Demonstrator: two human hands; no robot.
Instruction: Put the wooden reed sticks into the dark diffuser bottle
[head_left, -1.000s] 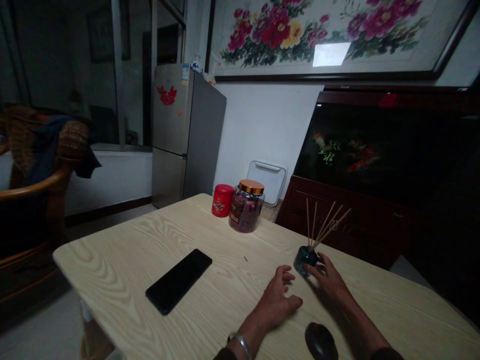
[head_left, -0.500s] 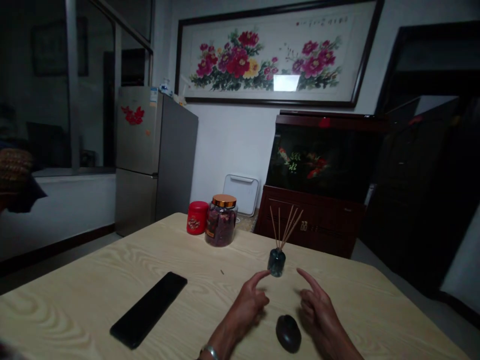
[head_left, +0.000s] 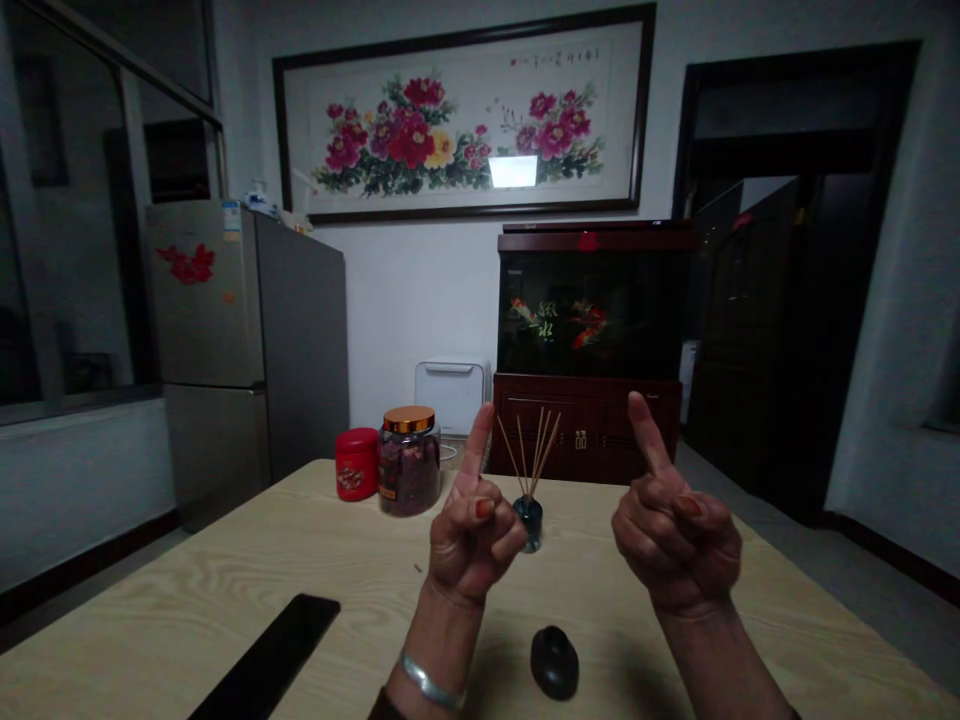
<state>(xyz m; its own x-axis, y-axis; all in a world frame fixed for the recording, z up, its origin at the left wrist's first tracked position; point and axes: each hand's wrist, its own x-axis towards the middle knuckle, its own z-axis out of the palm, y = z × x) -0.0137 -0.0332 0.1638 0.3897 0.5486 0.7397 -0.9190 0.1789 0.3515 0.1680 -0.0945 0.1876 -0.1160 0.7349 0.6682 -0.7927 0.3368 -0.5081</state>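
Both hands are raised above the table, apart from each other, palms partly toward me. My left hand (head_left: 474, 540) has its index finger pointing up, the other fingers curled in with the thumb over them, and nothing in it; a silver bracelet (head_left: 429, 682) circles that wrist. My right hand (head_left: 679, 540) makes the same shape, also holding nothing. Between them, farther back, stands a reed diffuser (head_left: 529, 524), its dark glass bottle partly covered by my left hand. A dark, rounded oval object (head_left: 554, 663) lies on the table between my forearms, touched by neither hand.
On the wooden table (head_left: 360, 610) lie a long flat black slab (head_left: 270, 655) at front left and a tiny dark bit. A red canister (head_left: 356, 465) and a copper-lidded jar (head_left: 409, 463) stand at the far edge. Behind are a fridge (head_left: 300, 340) and a fish tank (head_left: 592, 310).
Both hands have lifted from low over the table and moved apart. Their index fingers, earlier pointing toward the diffuser, now point upward. The view has also shifted.
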